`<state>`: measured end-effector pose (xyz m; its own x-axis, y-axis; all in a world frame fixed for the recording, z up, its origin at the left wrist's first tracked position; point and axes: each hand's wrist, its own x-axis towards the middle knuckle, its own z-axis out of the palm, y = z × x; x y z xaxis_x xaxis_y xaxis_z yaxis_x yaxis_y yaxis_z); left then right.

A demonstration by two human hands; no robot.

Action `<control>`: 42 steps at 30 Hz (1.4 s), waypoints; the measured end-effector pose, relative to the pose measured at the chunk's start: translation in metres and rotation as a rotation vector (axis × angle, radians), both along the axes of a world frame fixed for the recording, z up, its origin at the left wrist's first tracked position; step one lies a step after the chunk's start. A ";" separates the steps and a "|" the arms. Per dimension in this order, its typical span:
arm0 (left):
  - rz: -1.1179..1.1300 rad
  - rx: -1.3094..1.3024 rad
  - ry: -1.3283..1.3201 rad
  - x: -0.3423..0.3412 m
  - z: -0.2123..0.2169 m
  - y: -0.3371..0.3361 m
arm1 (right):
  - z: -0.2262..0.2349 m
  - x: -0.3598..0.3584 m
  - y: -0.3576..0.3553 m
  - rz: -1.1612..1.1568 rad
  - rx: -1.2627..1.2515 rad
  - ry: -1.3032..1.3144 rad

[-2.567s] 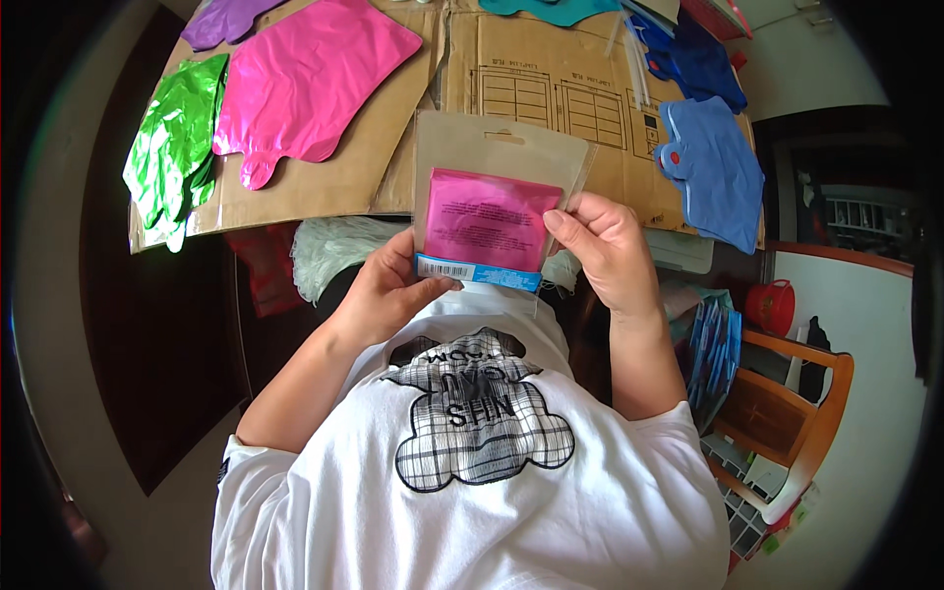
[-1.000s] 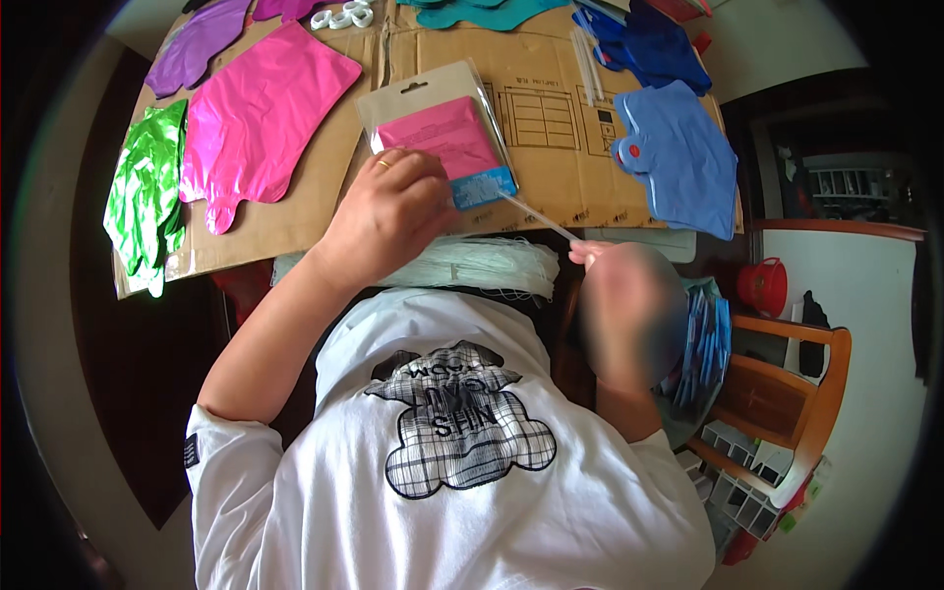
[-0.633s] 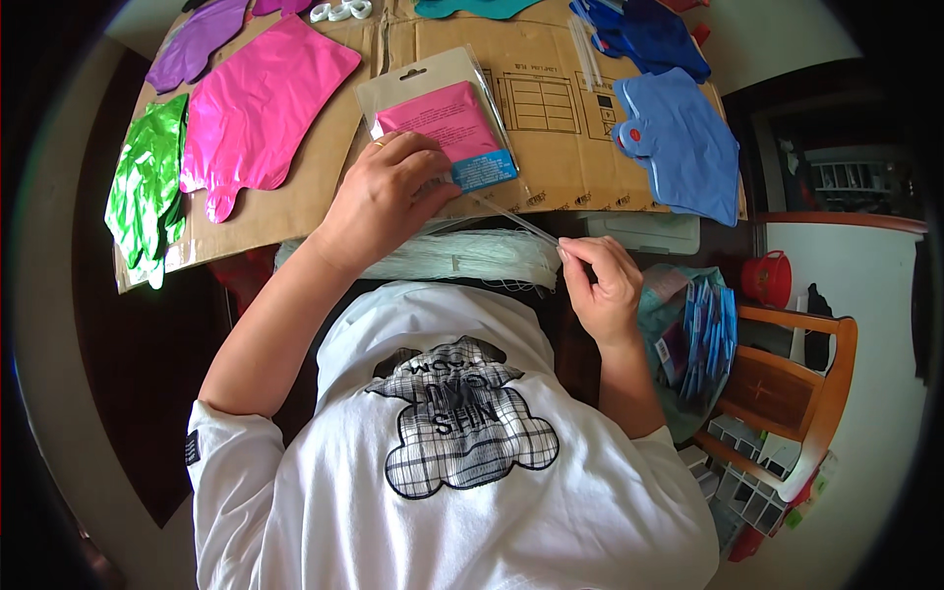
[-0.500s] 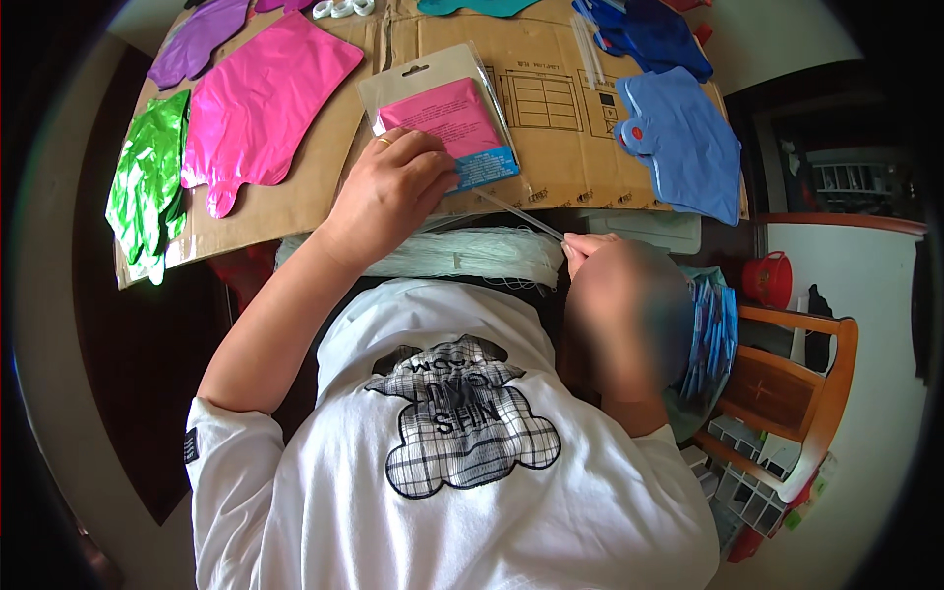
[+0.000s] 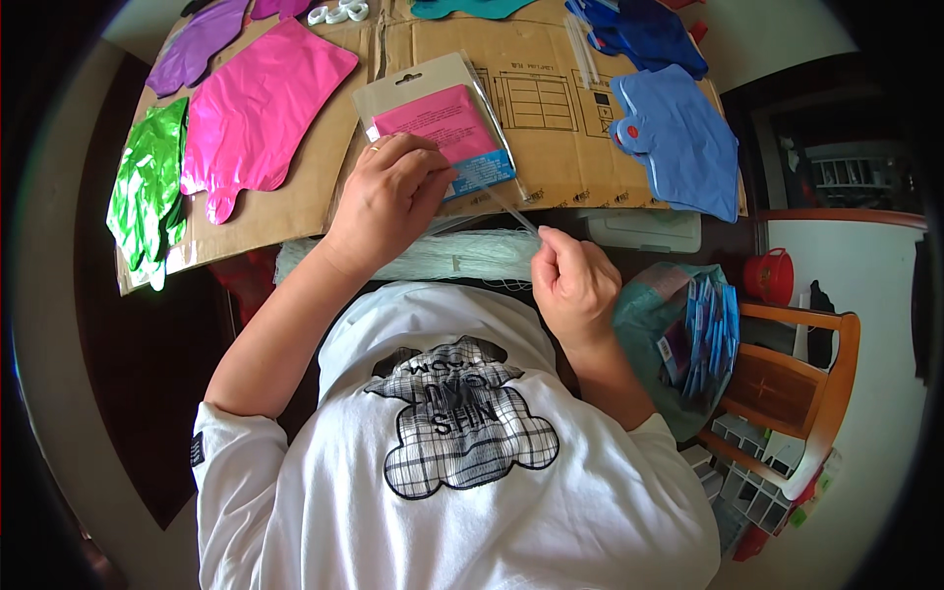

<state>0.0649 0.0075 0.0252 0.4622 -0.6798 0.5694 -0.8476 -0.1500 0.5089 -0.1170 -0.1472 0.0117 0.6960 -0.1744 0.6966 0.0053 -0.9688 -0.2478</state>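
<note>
Pinching one thin, clear, straw-like plastic stick (image 5: 514, 211) near its lower end in the grip of the right hand (image 5: 578, 285), with other fingers curled in. Resting the left hand (image 5: 393, 187), with fingers bent, over the lower left of one flat, clear plastic pouch (image 5: 423, 85); cannot tell whether pinching its plastic in that grip. Can place the pouch on the cardboard-topped table (image 5: 570, 162), at its near edge, with one folded pink packet (image 5: 438, 118) inside.

Can count, to the left, one crinkled green foil piece (image 5: 147, 182), one large pink foil piece (image 5: 264, 108) and one purple foil piece (image 5: 202, 41); at the top, at least three white rings (image 5: 337, 13) and one teal piece (image 5: 472, 9); to the right, one dark blue piece (image 5: 649, 39) and one pale blue piece (image 5: 683, 143) with a red spot. Below the table edge, can see one bundle of whitish strings (image 5: 462, 258).
</note>
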 end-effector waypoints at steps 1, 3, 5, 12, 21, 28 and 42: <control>0.002 -0.001 0.012 0.000 -0.002 0.000 | -0.001 0.002 0.000 0.005 0.015 0.022; -0.001 0.006 0.010 0.000 -0.004 0.000 | -0.002 0.006 0.002 0.012 0.044 0.070; -0.010 0.021 -0.018 0.001 -0.004 0.000 | -0.009 0.016 0.003 0.026 0.066 0.056; -0.066 0.048 -0.246 -0.005 -0.003 -0.003 | -0.023 0.033 0.008 -0.010 0.054 0.043; -0.098 0.051 -0.073 0.001 -0.005 0.005 | -0.063 0.018 0.001 0.141 0.436 0.188; -0.200 0.106 -0.093 0.008 0.006 0.008 | -0.091 0.025 -0.029 0.150 0.578 0.773; -0.076 0.087 -0.274 -0.002 -0.002 0.001 | 0.060 0.124 -0.143 -0.282 0.301 0.463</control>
